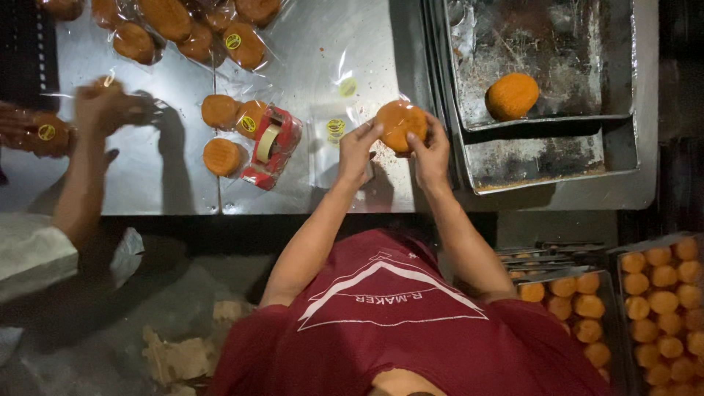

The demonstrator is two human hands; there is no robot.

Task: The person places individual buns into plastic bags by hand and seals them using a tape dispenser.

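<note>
Though finger-hidden, bun [400, 125] between hands

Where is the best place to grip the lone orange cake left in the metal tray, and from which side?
Grip the orange cake by its rounded sides, probably from above: it lies flat and alone on the metal tray, whose raised rim would hinder a low sideways reach.

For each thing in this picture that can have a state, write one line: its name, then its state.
Left hand: grip on the round cake.
Right hand: grip on the round cake.
Round cake: unwrapped, held above the table.
Tape dispenser: lying on the table, untouched.
Top tray: holds one cake.
Cake pile: wrapped, stickered.
</note>
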